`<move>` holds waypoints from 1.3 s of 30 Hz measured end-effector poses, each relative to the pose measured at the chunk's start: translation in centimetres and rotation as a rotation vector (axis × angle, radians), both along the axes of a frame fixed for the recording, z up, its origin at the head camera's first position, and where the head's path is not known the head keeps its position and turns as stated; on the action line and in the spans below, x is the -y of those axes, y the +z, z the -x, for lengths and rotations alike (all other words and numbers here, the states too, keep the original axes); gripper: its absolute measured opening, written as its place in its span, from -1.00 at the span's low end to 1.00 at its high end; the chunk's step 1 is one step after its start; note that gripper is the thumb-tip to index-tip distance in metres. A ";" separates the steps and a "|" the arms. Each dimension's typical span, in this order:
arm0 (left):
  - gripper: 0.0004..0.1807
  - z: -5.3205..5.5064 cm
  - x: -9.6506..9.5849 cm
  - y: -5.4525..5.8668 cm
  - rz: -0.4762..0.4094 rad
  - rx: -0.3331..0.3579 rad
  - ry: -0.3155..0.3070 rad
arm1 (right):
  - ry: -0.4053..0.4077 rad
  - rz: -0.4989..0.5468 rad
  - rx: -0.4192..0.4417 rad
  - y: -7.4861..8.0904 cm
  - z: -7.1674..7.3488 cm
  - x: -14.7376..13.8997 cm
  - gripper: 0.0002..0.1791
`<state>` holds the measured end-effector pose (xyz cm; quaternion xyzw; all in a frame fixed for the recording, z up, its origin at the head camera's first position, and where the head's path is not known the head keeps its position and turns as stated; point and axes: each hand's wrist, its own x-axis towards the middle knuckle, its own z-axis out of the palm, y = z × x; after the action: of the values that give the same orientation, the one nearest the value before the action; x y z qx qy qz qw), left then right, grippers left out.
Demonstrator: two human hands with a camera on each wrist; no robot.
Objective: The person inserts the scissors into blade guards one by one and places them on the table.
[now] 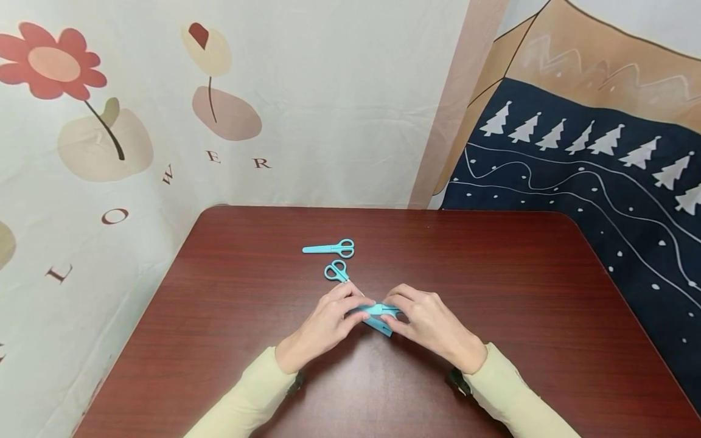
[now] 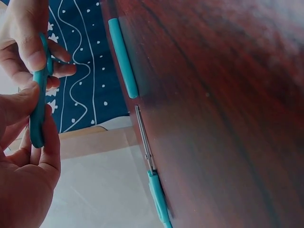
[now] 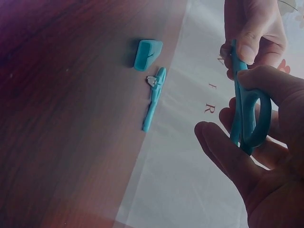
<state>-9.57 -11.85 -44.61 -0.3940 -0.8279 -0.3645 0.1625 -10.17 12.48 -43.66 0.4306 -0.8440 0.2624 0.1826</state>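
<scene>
Both hands hold one pair of turquoise scissors (image 1: 378,309) above the table, lying crosswise between them. My left hand (image 1: 330,315) pinches the blade end, which is in a turquoise cover (image 2: 37,118), between thumb and fingers. At the other end, my right hand (image 1: 432,322) grips near the handle loops (image 3: 262,121), thumb on the near side. Below them on the table lies a loose turquoise blade cover (image 1: 378,326); its open end shows in the right wrist view. Just beyond the left hand rests a second pair of scissors (image 1: 336,271) with bare metal blades (image 2: 143,135).
A third pair of scissors (image 1: 327,249), covered, lies farther back on the dark red-brown table (image 1: 520,274). Behind the table hangs a pale cloth (image 1: 339,121) with flowers and letters. A navy cloth (image 1: 547,164) with white trees hangs at the right.
</scene>
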 end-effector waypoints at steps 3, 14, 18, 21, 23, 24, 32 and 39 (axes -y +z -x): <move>-0.76 0.0 0.0 0.1 -0.001 0.000 0.005 | 0.006 0.005 0.006 0.1 0.1 0.0 -0.75; -0.76 -0.3 0.3 0.4 0.005 0.002 0.035 | -0.008 0.004 0.033 0.4 0.1 0.1 -0.74; -0.73 -0.4 0.1 0.4 0.018 0.003 0.048 | -0.026 -0.023 0.009 0.2 0.1 0.2 -0.77; -0.73 -0.3 -0.1 0.4 0.035 0.003 0.056 | -0.038 -0.036 -0.010 0.1 0.1 0.2 -0.77; -0.75 -0.3 -0.2 0.5 0.048 0.006 0.059 | -0.046 -0.041 -0.017 0.1 0.0 0.1 -0.76; -0.75 -0.3 -0.2 0.6 0.053 0.004 0.060 | -0.049 -0.042 -0.019 0.1 0.0 0.1 -0.76; -0.77 -0.2 -0.5 0.6 0.049 -0.034 0.066 | -0.062 -0.041 -0.016 0.0 0.0 0.1 -0.75; -0.77 -0.1 -0.6 0.5 0.062 -0.016 0.076 | -0.053 -0.040 -0.001 0.1 0.0 0.2 -0.75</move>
<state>-9.49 -11.24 -44.10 -0.3702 -0.8518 -0.3290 0.1707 -10.14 12.33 -43.57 0.4117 -0.8601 0.2406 0.1812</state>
